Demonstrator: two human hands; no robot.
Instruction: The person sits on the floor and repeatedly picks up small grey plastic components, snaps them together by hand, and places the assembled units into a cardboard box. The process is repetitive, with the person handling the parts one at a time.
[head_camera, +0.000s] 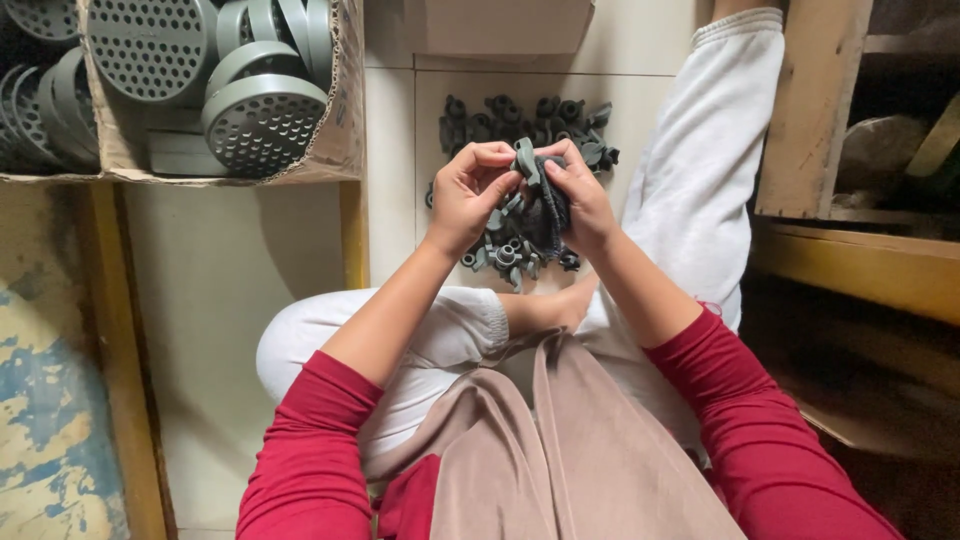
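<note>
1. The left hand (468, 195) has its fingers curled in a clenched grip on a small grey plastic part (525, 160), pinching it between thumb and fingertips.
2. The right hand (583, 200) grasps the same part from the other side, together with a dark piece just below it that is too small to make out.
3. The part is held up over a pile of grey fittings (515, 245) on the pale tiled floor (390, 150), with more of them in a row (530, 115) just beyond.
4. At upper left an open brown cardboard box (340, 120) holds round grey perforated discs (262, 125).
5. A plain cardboard package (495, 25) lies at the top centre.
6. A wooden shelf (815, 110) stands at right.
</note>
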